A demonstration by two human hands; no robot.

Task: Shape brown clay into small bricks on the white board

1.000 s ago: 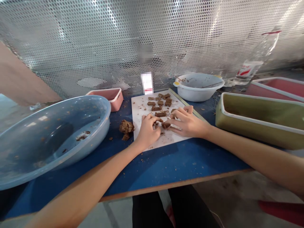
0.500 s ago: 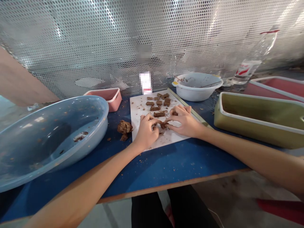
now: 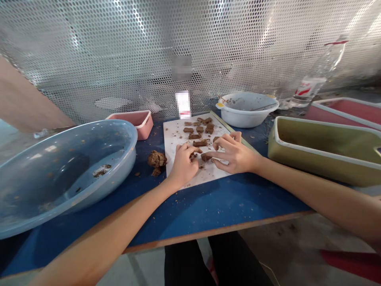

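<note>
On a white board (image 3: 174,137) lie several small shaped pieces of brown clay, among them a short bar (image 3: 201,143). My left hand (image 3: 183,163) is at the board's near left, thumb and fingers curled in a pinch around a small dark bit of clay (image 3: 193,155). My right hand (image 3: 236,154) is over the right side with its fingers apart. A clay piece (image 3: 205,157) sits between the hands, at the right fingertips; whether they touch it I cannot tell. Left of the board rests a crumbly clay lump (image 3: 156,159).
A large blue basin (image 3: 119,167) stands on the left, a pink box (image 3: 145,126) behind it. A white bowl (image 3: 247,117) is at the back right, with a green planter (image 3: 315,161), pink planter (image 3: 351,104) and plastic bottle (image 3: 312,85) beyond. Perforated metal (image 3: 119,51) closes the back.
My right hand has drawn slightly right, away from my left, and its fingers have spread. The clay piece between the hands shows more now. My left hand is nearly still.
</note>
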